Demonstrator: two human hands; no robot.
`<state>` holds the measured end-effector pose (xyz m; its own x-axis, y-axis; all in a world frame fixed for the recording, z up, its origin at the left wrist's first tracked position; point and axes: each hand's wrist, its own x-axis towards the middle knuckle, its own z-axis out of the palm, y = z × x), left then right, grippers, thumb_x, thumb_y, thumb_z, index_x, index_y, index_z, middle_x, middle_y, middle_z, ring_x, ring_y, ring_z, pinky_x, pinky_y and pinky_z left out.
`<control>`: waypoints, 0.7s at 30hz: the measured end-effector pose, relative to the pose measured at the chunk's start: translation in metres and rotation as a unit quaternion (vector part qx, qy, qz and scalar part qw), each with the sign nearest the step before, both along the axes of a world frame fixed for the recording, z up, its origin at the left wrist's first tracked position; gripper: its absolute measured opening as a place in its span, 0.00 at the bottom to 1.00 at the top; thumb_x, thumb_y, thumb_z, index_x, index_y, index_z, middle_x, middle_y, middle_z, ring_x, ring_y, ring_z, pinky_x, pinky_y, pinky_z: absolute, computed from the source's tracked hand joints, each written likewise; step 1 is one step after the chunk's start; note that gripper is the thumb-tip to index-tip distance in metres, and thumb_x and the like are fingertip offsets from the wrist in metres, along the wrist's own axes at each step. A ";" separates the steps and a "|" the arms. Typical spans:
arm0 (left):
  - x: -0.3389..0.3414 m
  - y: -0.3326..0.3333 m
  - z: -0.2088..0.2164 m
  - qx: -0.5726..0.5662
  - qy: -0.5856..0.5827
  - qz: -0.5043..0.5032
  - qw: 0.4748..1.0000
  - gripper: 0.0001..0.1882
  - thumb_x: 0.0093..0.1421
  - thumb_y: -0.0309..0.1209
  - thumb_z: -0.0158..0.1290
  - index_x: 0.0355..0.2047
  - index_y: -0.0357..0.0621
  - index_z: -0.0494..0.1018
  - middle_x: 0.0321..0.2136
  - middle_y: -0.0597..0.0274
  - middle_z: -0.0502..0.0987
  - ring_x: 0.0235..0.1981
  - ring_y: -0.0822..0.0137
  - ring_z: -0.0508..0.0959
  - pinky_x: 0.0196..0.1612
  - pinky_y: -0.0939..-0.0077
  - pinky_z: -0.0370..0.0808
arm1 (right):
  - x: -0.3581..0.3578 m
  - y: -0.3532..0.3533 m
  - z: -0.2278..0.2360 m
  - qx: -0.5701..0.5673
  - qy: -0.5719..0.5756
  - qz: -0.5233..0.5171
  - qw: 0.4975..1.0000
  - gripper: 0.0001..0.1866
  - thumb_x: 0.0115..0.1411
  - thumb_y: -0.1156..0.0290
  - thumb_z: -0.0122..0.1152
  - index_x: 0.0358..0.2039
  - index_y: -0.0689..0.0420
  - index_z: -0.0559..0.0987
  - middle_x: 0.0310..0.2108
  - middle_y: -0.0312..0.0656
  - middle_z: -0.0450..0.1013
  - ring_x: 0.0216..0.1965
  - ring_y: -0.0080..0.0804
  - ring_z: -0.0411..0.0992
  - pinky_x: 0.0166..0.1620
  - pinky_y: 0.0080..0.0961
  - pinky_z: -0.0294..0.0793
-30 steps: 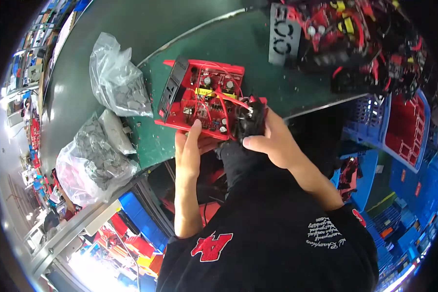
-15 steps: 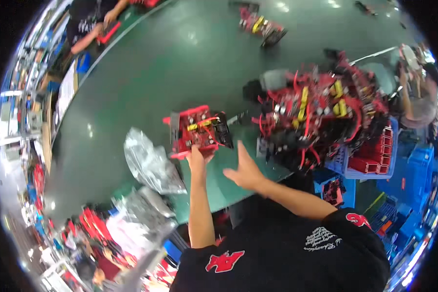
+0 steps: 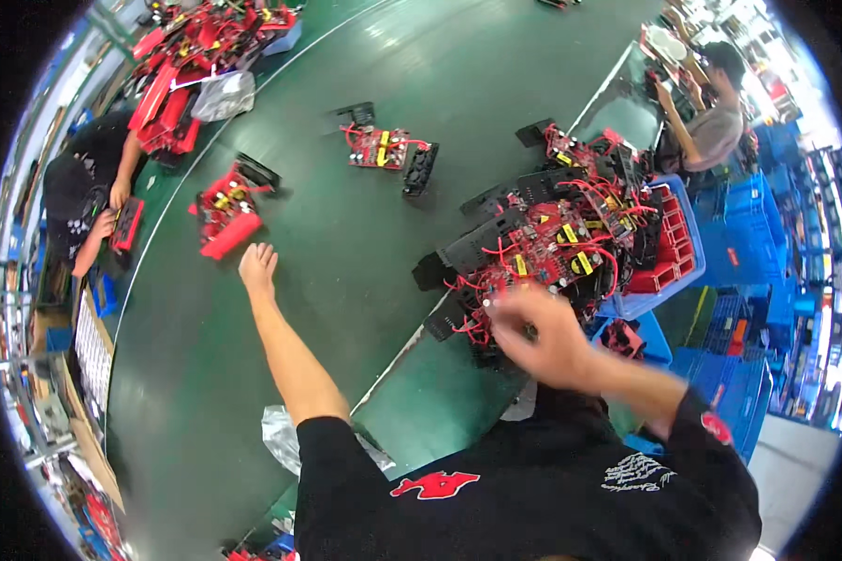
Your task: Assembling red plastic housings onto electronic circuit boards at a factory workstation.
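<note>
My left hand [image 3: 257, 266] is stretched out over the green belt [image 3: 346, 252], fingers apart and empty, just short of a red circuit assembly [image 3: 226, 213]. My right hand [image 3: 533, 332] is blurred and reaches into a pile of red circuit boards with red wires and black heat sinks [image 3: 552, 243] at the right; whether it grips a board cannot be made out.
Another red board assembly [image 3: 388, 150] lies farther up the belt. A blue crate [image 3: 669, 252] stands behind the pile. A person in black [image 3: 84, 201] works at the left edge, another person [image 3: 711, 122] at the upper right. A clear plastic bag [image 3: 281, 435] lies near me.
The red assembly has left my hands and now lies farther away on the belt. My left hand has opened behind it and my right hand has swung to the pile at the right.
</note>
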<state>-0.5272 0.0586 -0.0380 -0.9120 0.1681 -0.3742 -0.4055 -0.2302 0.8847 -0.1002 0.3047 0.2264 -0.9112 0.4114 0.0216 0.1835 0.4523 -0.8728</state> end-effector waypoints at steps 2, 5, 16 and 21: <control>0.030 0.028 0.028 -0.078 0.025 0.013 0.997 0.17 0.65 0.36 0.48 0.46 0.34 0.69 0.45 0.51 0.76 0.44 0.59 0.78 0.44 0.68 0.78 | -0.083 0.039 -0.012 0.061 0.080 0.008 0.995 0.09 0.52 0.74 0.60 0.34 0.62 0.77 0.33 0.48 0.74 0.34 0.41 0.74 0.40 0.31 0.74; 0.121 0.045 0.045 -0.026 0.074 -0.102 0.992 0.11 0.63 0.36 0.48 0.36 0.41 0.72 0.29 0.59 0.77 0.28 0.69 0.75 0.28 0.77 0.74 | -0.208 0.113 -0.074 -0.075 -0.290 -0.085 0.950 0.21 0.50 0.55 0.66 0.32 0.62 0.80 0.34 0.48 0.78 0.33 0.41 0.76 0.39 0.36 0.73; 0.432 -0.026 0.076 -0.039 -0.279 -0.096 0.955 0.16 0.62 0.35 0.53 0.44 0.36 0.71 0.33 0.58 0.78 0.29 0.67 0.78 0.28 0.75 0.75 | -0.317 0.133 -0.185 -0.117 -0.328 -0.057 0.936 0.11 0.51 0.66 0.62 0.34 0.56 0.80 0.31 0.42 0.76 0.33 0.34 0.75 0.32 0.38 0.72; 0.369 -0.009 0.050 -0.032 -0.166 -0.141 0.975 0.30 0.64 0.54 0.45 0.48 0.36 0.70 0.36 0.59 0.78 0.34 0.68 0.78 0.35 0.67 0.74 | -0.293 0.078 -0.067 0.365 -0.229 0.288 0.855 0.10 0.50 0.63 0.63 0.31 0.52 0.83 0.27 0.44 0.78 0.28 0.37 0.76 0.31 0.40 0.74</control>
